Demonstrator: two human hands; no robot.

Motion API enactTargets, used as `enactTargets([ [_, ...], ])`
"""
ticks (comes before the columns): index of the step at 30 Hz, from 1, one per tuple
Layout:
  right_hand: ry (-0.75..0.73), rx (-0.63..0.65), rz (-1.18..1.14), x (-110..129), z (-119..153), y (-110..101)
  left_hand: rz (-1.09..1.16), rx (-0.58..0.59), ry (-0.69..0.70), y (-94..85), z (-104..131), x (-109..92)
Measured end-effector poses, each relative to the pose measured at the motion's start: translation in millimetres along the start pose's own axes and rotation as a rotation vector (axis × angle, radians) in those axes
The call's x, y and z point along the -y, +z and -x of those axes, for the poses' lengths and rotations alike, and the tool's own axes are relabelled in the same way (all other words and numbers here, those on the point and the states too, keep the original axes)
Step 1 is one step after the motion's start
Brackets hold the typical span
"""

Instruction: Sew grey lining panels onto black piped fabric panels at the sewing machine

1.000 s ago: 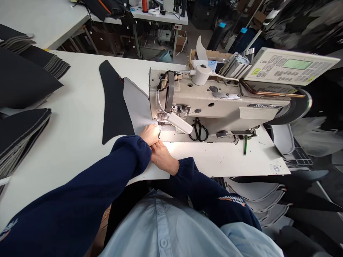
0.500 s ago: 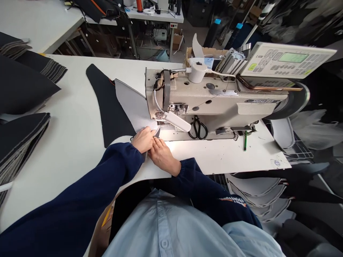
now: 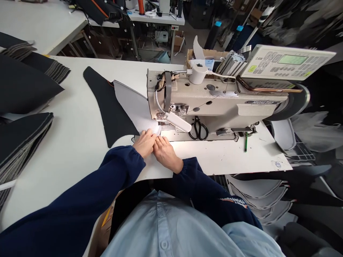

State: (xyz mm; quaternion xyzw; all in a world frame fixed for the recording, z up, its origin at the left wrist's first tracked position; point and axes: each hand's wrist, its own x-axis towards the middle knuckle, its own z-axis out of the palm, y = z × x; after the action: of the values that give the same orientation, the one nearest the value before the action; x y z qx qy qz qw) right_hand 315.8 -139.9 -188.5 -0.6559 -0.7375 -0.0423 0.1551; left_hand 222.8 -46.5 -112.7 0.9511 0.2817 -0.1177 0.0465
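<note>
A fabric piece, its dark panel (image 3: 112, 103) joined to a light grey panel (image 3: 131, 101), lies flat left of the sewing machine (image 3: 214, 98). Its near corner runs up to the machine's needle area, under the small lamp (image 3: 178, 122). My left hand (image 3: 145, 143) grips the near edge of the grey panel with curled fingers. Right beside it, touching it, my right hand (image 3: 165, 152) pinches the same edge, fingers pressed together. The fingertips hide the edge itself. Black scissors (image 3: 198, 129) rest on the machine bed, right of the lamp.
Stacks of dark cut fabric (image 3: 24, 82) fill the table's left side. A control panel (image 3: 289, 60) stands over the machine, with a phone (image 3: 268, 87) below it. A green pen (image 3: 245, 142) sits at the right. Curved pale pieces (image 3: 257, 194) hang below the table edge.
My hands have drawn slightly toward me and to the right along the fabric edge. The dark corner flap that stood up beside my fingers no longer shows; the grey panel lies flatter there.
</note>
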Motion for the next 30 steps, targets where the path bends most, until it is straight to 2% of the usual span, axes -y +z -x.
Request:
enactTargets([
  [5, 0.013, 0.007, 0.031, 0.3, -3.6, -2.5, -0.033, -0.076, 0.046, 8.9, 7.2, 1.7],
  [10, 0.032, 0.009, 0.039, -7.8, -11.0, 0.3, 0.010, -0.217, 0.141, 23.0, -9.2, 12.8],
  [12, 0.041, -0.003, 0.032, -12.4, -13.8, 1.0, 0.043, -0.232, 0.185, 25.9, -15.2, 16.3],
  [15, 0.048, -0.040, -0.005, -18.6, -14.4, 1.3, 0.077, -0.238, 0.180, 27.5, -18.5, 18.1],
  [23, 0.125, -0.201, -0.111, -33.8, 4.2, 0.7, -0.086, -0.214, 0.129, 30.5, -11.7, 1.8],
  [30, 0.227, -0.233, -0.129, -38.2, 4.9, -10.1, -0.131, -0.243, 0.070, 37.5, -8.7, -12.5],
])
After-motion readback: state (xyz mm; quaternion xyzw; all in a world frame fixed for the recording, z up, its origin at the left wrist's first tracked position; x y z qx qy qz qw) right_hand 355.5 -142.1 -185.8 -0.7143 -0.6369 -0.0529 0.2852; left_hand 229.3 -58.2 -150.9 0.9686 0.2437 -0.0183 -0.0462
